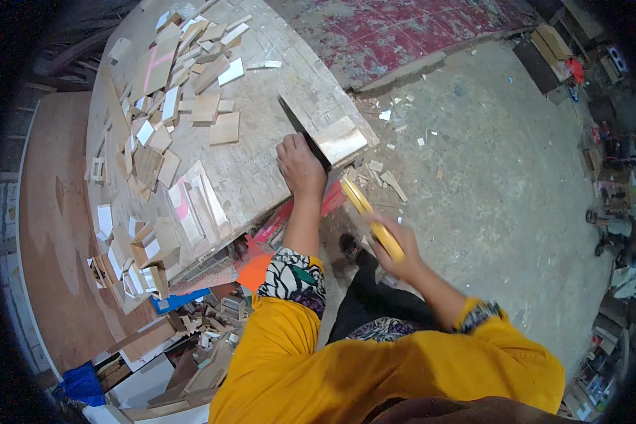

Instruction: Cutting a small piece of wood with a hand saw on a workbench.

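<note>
My right hand (pixel 396 247) is wrapped round the yellow handle of a handsaw (pixel 358 194). Its dark blade (pixel 297 121) appears to line up with the handle and slants up and left over the table corner. Just left of the blade, my left hand (pixel 302 164) rests low with its fingers curled; whatever is under them is hidden. A pale, flat wood piece (pixel 340 141) lies right of the blade at the table's edge, with light glaring off its face.
The wooden table (pixel 261 42) carries many loose wood offcuts (pixel 205 106) on its left. Grooved strips (pixel 199 201) lie near the front edge. Wood scraps (pixel 385 177) litter the concrete floor (pixel 487 184) beside the corner. More offcuts (pixel 212 339) fill the space below left.
</note>
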`<move>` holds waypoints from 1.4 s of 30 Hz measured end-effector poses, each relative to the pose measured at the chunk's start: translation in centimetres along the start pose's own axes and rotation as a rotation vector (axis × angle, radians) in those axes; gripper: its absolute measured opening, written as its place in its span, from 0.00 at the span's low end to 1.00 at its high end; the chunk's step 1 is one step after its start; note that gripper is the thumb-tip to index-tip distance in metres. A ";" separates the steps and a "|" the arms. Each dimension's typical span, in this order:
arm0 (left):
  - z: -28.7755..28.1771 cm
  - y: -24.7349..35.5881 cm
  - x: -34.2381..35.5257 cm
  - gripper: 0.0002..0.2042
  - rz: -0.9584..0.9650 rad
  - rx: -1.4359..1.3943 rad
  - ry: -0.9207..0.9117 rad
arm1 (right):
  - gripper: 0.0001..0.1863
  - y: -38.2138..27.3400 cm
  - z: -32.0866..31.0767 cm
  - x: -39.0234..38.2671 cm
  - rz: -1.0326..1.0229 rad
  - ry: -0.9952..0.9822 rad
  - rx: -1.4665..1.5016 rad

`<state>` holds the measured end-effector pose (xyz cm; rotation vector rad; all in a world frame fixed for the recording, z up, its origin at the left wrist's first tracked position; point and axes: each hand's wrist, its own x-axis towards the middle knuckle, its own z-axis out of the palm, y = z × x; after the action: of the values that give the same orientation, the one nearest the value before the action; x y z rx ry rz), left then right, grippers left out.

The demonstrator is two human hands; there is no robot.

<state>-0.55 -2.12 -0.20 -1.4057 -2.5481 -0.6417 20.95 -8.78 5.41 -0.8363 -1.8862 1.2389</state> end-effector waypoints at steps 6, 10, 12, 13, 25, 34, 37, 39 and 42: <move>0.3 -0.1 0.6 0.11 -0.041 -0.021 0.071 | 0.19 2.6 0.0 5.2 0.130 0.025 0.331; -0.5 0.5 0.4 0.10 -0.057 -0.103 0.126 | 0.22 2.4 -1.3 5.4 0.375 -0.080 0.604; -0.4 0.6 0.5 0.10 -0.059 -0.086 0.110 | 0.21 2.5 -1.1 5.3 0.339 -0.055 0.546; -0.1 0.4 0.5 0.11 -0.055 -0.066 0.090 | 0.21 2.6 -0.9 5.2 0.307 -0.025 0.492; 2.2 -2.2 1.0 0.09 -0.040 0.186 0.083 | 0.26 0.2 1.2 0.0 0.028 -0.226 -0.164; 0.3 -1.0 1.3 0.10 -0.037 -0.120 0.118 | 0.20 0.8 -2.9 0.2 -0.027 -0.073 0.103; 0.3 -0.8 1.1 0.12 -0.004 -0.163 0.121 | 0.19 1.6 -4.1 -0.1 0.054 -0.098 0.141; 0.5 -0.8 1.2 0.12 -0.003 -0.158 0.123 | 0.19 1.8 -4.3 -0.4 0.042 -0.153 0.146; 0.7 -1.3 1.0 0.11 -0.005 -0.074 0.131 | 0.20 1.2 -3.5 -1.1 0.077 -0.205 0.110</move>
<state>-2.18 -1.63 -0.88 -1.3321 -2.4505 -0.8085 24.64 -7.64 5.04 -0.7534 -1.9402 1.5111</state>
